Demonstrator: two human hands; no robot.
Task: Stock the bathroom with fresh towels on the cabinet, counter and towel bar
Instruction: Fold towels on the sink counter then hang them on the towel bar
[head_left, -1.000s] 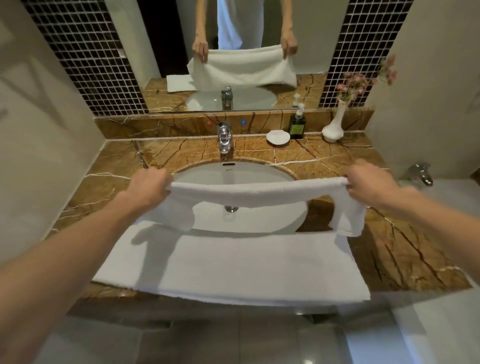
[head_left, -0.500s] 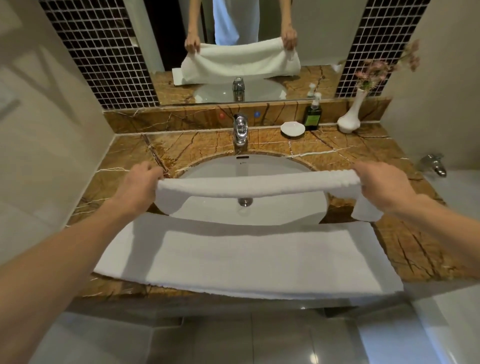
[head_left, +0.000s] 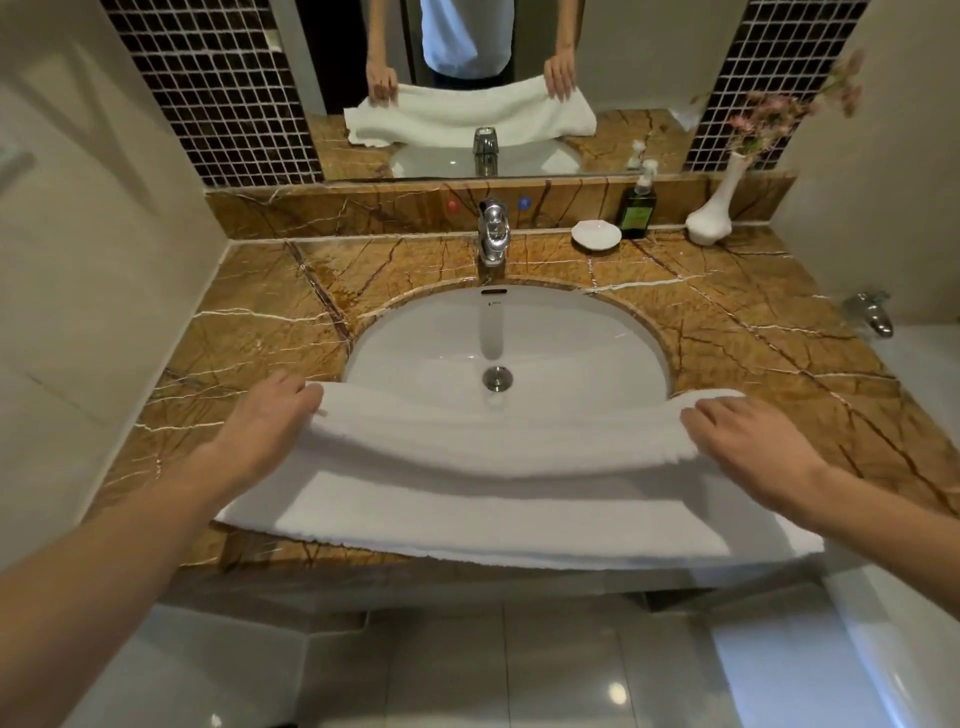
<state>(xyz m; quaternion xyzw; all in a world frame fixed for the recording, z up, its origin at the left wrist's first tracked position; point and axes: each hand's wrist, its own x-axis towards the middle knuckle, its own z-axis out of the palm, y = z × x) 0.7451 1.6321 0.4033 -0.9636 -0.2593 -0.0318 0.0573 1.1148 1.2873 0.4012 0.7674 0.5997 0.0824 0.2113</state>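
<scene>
- Both hands came down since a second ago, so the towel's (head_left: 498, 504) raised fold landed flat on its lower half.
- It lay along the counter's (head_left: 260, 322) front edge, overlapping the sink's (head_left: 519, 332) near rim.
- At the fold's left end, the left hand (head_left: 265, 421) gripped with curled fingers.
- Over the other end, the right hand (head_left: 748, 441) had its fingers laid on top; couldn't tell if it pinched.

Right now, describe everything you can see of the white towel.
The white towel is thick, soft-looking terry cloth, stretched lengthwise along the front of the brown marble counter. Its far long edge is doubled back in a sagging fold over the flat lower layer, covering the front rim of the basin. The left hand and right hand grip the fold's ends.
</scene>
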